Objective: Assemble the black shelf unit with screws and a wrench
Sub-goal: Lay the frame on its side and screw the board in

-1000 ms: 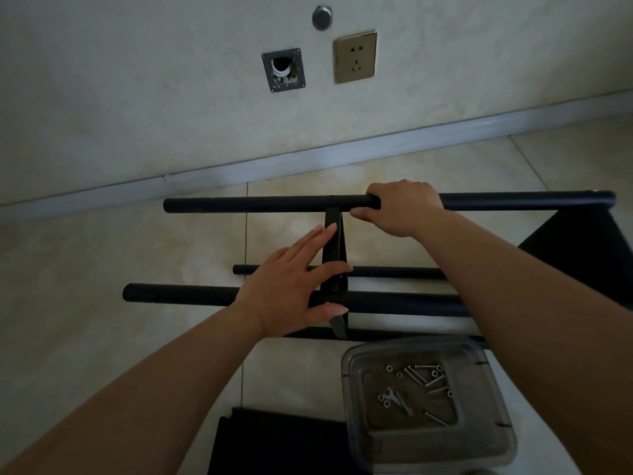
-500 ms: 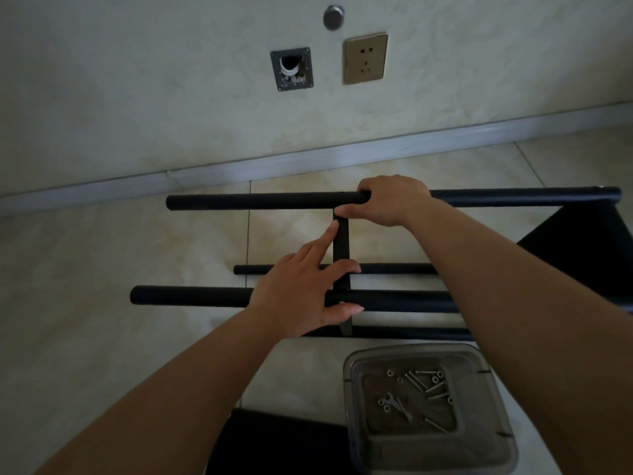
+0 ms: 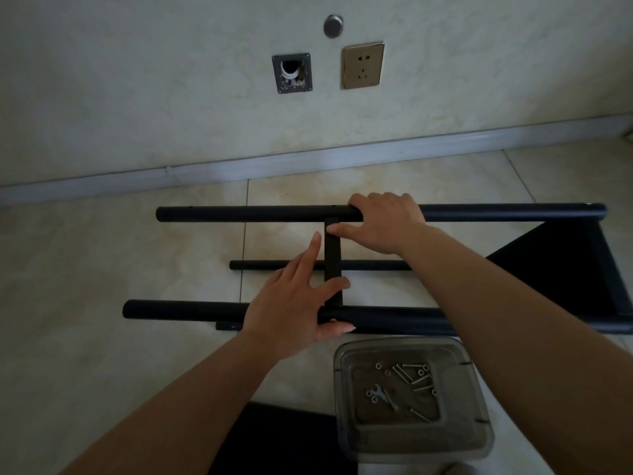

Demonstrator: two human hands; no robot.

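Lying on its side across the tiled floor (image 3: 102,255), the black shelf unit (image 3: 565,269) fills the middle of the view: a far tube (image 3: 257,214) and a near tube (image 3: 185,310) run from 9 toward 3 o'clock, a thinner rod (image 3: 260,265) lies between them, and a flat crossbar (image 3: 333,258) stands between the two thick tubes. At 3 o'clock a dark panel spans the gap between the tubes and is cut off by the frame edge, so the unit's right end cannot be seen. The right hand (image 3: 387,224) curls over the far tube just right of the crossbar, thumb stretched to touch the bar's upper part. The left hand (image 3: 294,303) lies over the near tube with fingers straight, index finger pointing up beside the crossbar and thumb resting along the tube; it hides the lower joint. A short dark stub shows just below the near tube, too small to identify. At 5 o'clock, near the tube, a clear plastic container (image 3: 346,440) holds loose screws (image 3: 419,380), washers and a small wrench (image 3: 385,397). Another dark panel at 6 o'clock is mostly hidden by the forearms. Open floor stretches at 9 o'clock, and a strip of floor separates the far tube from the baseboard (image 3: 308,159) at 12 o'clock, where a wall socket (image 3: 362,65) sits above.
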